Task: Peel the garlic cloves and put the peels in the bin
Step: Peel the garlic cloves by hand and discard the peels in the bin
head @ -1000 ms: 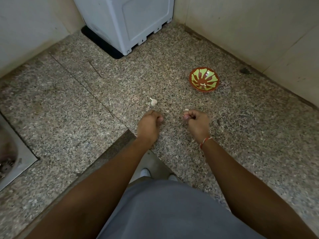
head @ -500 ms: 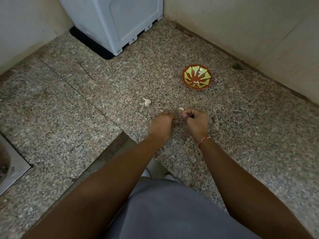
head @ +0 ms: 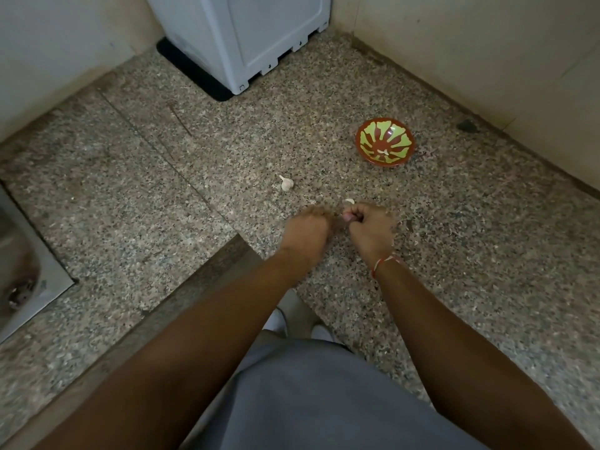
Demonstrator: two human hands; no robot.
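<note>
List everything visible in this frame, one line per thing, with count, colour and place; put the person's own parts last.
garlic clove: 1, whitish, on the floor ahead of the hands
pale garlic piece: 1, just beyond the right hand
bowl: 1, red and green, far right, small pale bits inside
appliance: 1, white, far corner
steel sink: 1, grey, left edge
granite floor: speckled grey
left hand: curled, blurred
right hand: curled, pinching something small; thread on wrist
</note>
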